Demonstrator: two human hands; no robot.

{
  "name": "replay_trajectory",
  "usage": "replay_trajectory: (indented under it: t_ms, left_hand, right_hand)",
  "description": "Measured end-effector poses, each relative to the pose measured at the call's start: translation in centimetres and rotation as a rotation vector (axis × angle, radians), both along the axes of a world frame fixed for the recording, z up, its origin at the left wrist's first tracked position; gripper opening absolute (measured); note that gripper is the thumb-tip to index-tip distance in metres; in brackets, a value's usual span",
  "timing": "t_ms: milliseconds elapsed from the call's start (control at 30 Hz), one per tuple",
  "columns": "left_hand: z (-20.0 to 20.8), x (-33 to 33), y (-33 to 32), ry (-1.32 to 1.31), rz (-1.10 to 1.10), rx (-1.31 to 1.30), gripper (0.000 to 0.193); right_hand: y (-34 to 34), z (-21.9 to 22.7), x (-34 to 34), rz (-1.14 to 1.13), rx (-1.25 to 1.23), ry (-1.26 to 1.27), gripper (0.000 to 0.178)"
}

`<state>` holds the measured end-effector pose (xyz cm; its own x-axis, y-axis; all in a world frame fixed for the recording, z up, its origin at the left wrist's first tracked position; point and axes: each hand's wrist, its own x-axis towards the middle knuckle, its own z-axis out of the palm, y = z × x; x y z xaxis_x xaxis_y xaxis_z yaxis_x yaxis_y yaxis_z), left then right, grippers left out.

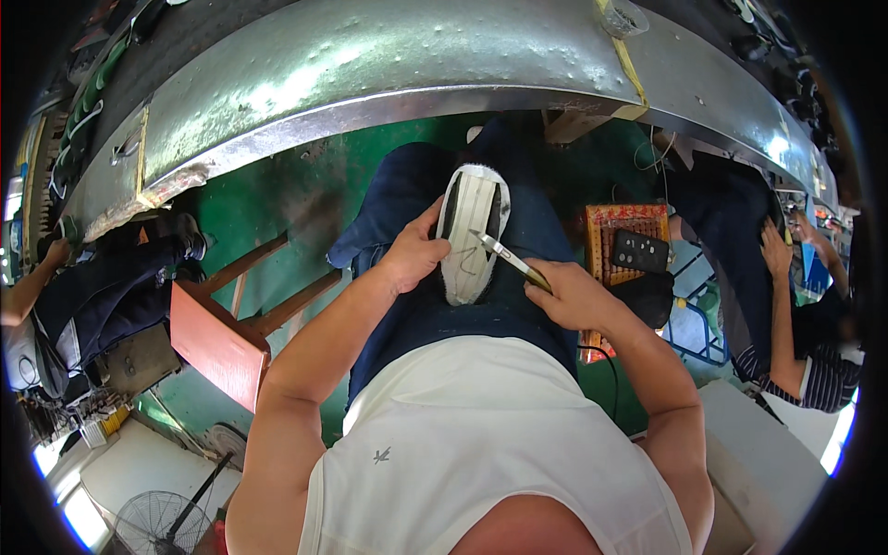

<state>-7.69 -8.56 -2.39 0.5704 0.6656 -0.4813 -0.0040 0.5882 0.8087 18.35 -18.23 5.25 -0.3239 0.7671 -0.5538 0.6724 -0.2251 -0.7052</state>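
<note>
A shoe upper [473, 208] rests bottom side up on my lap, its pale underside facing me with dark strips along the edges. My left hand [416, 252] grips its left edge, thumb on the underside. In my right hand [566, 291] is a metal hand tool [507, 255] that looks like pliers, with a silver head and a brass-coloured handle. The tool's tip lies over the middle of the underside; I cannot tell whether it touches. A thin dark line, perhaps a thread or a drawn mark, shows just below the tip.
A dented metal-topped bench [388, 65] curves across the far side. To my left stands a reddish wooden stool [218, 344]. A woven seat [599, 242] at my right bears a black remote-like device [640, 251]. Other people sit at both sides; a fan [165, 523] stands lower left.
</note>
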Motion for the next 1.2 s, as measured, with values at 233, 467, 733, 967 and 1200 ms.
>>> replay_trajectory:
  t_ms: [233, 467, 733, 967, 1200]
  left_hand:
    - [-2.2, 0.8, -3.4, -0.021, 0.027, 0.091, 0.098]
    - [-4.6, 1.6, -4.2, 0.135, -0.083, 0.249, 0.103]
    - [-0.6, 1.7, -3.4, -0.376, 0.277, -0.317, 0.067]
    - [-3.7, 4.0, -2.0, 0.021, 0.481, -0.328, 0.071]
    - [-5.0, 3.9, -2.2, 0.619, 0.406, 0.386, 0.061]
  right_hand:
    - [1.1, 0.0, 0.3, 0.151, 0.308, -0.129, 0.058]
    - [4.4, 4.4, -2.0, 0.4, 0.388, -0.511, 0.053]
    - [8.7, 4.4, -3.6, 0.625, -0.108, -0.441, 0.029]
    - [3.0, -4.2, -2.9, 0.244, 0.272, -0.163, 0.025]
    - [4.1, -1.0, -1.8, 0.219, -0.045, -0.219, 0.038]
